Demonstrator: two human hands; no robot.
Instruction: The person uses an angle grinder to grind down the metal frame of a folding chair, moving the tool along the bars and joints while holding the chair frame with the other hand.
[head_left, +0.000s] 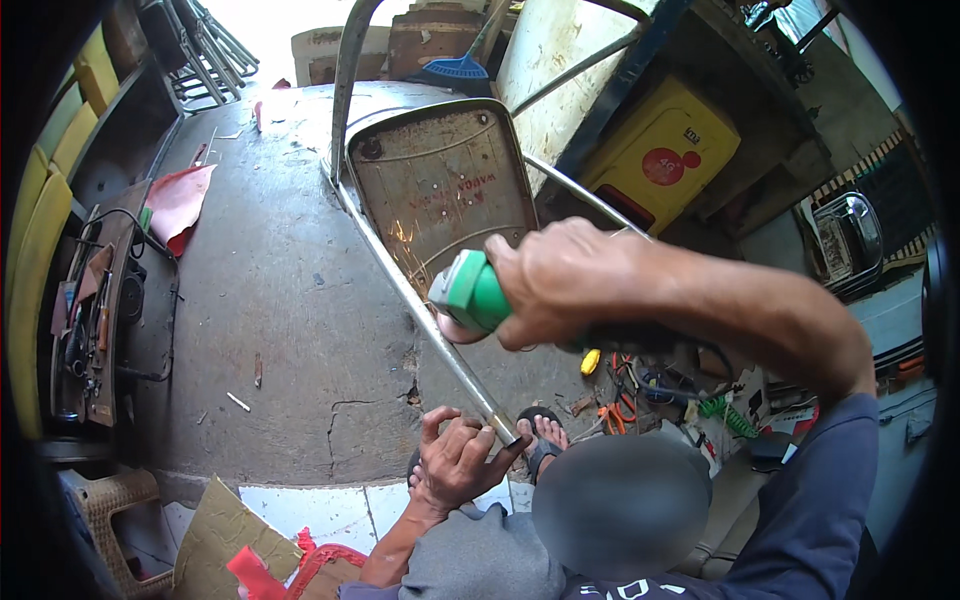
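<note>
My right hand is wrapped round a green angle grinder. Its pinkish disc is against or very close to a bare metal tube of a chair frame, and orange sparks fly off beyond it. At the near end of that tube, my left hand grips it, fingers curled around and thumb near the open end. A rusty panel with faded red print sits between the frame's tubes. My hand hides the grinder's rear body.
Pliers and other tools lie on the floor at right, near my foot. A yellow box stands far right. A tool shelf lines the left, with a red cloth beside it. A plastic stool and cardboard are near left.
</note>
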